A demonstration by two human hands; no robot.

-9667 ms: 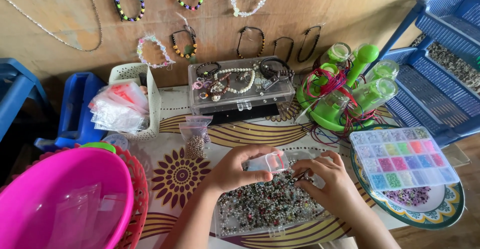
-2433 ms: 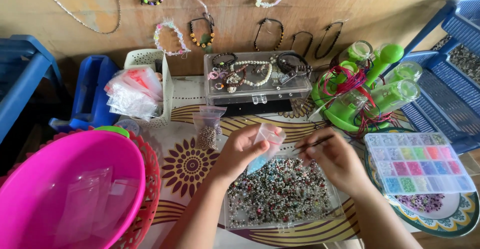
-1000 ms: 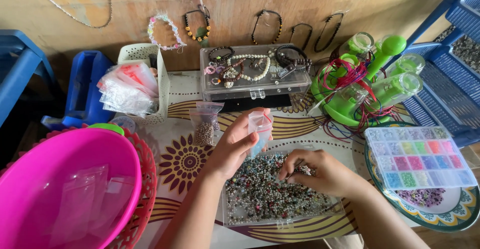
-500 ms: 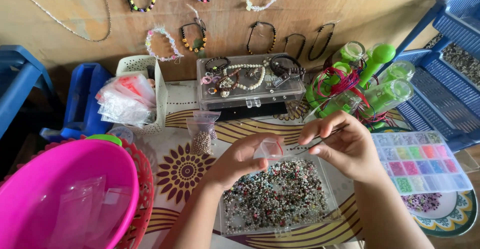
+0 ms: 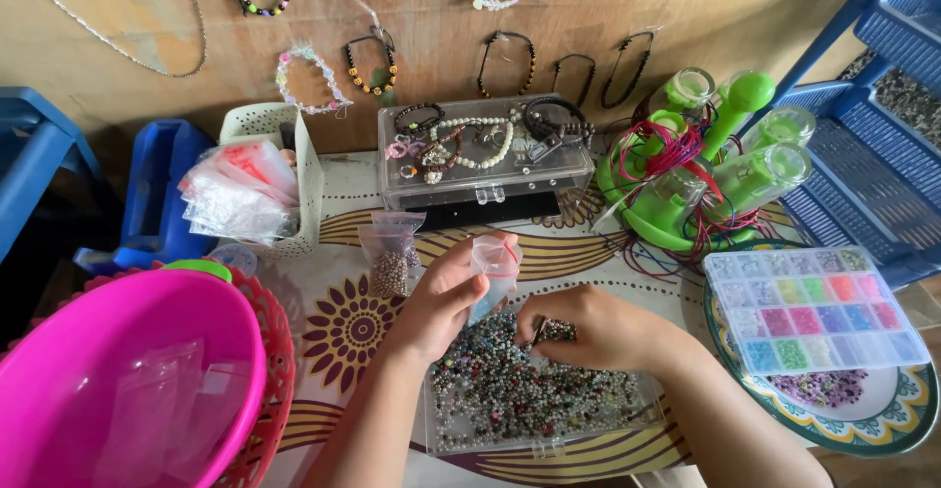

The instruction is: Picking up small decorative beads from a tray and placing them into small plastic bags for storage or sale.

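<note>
My left hand (image 5: 441, 297) holds a small clear zip bag (image 5: 493, 261) upright over a shallow clear tray (image 5: 436, 434) full of mixed small beads (image 5: 529, 390). My right hand (image 5: 598, 329) rests down on the beads with its fingers pinched around a small clump of them, just right of the bag. Another small bag of beads (image 5: 390, 258) leans upright on the table to the left of my left hand.
A clear case of bracelets (image 5: 485, 155) stands behind. A green holder with jars and cords (image 5: 706, 170) is at the right, a compartment bead box (image 5: 814, 307) on a plate (image 5: 863, 429) below it. A pink bowl (image 5: 118, 380), a basket of bags (image 5: 245, 189), blue racks (image 5: 872, 125).
My right hand has dropped from beside the bag down onto the beads in the tray. My left hand has lifted the bag slightly and turned it upright.
</note>
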